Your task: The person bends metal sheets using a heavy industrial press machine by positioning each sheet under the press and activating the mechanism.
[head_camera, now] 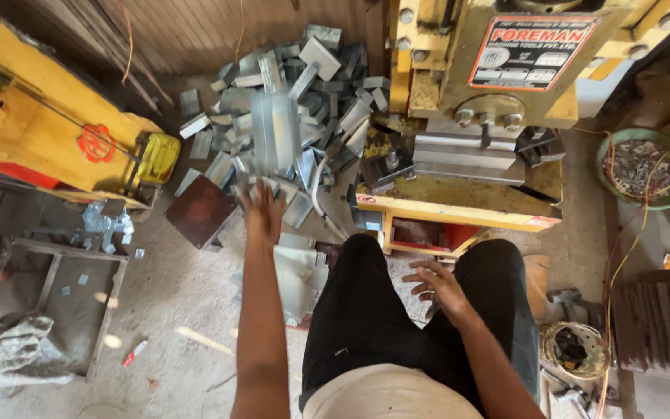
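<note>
My left hand (263, 208) reaches out over the floor towards a heap of grey bent metal pieces (327, 85); its fingers are spread and blurred. Just beyond the fingertips a long grey metal piece (274, 132) shows as a blur above the heap, and I cannot tell whether it still touches the fingers. With fingers apart and nothing in it, my right hand (437, 285) hovers over my right thigh in black trousers (366, 310). A yellow press machine (498, 70) stands right in front of my knees, with a steel block (467, 151) on its bed.
A second yellow machine (32, 124) is at the left. A rusty brown plate (199, 211) and a grey sheet (296, 275) lie on the dusty floor. At the right sit a green bowl of scraps (645, 167) and a round tin (575, 349). A metal frame (63, 295) stands lower left.
</note>
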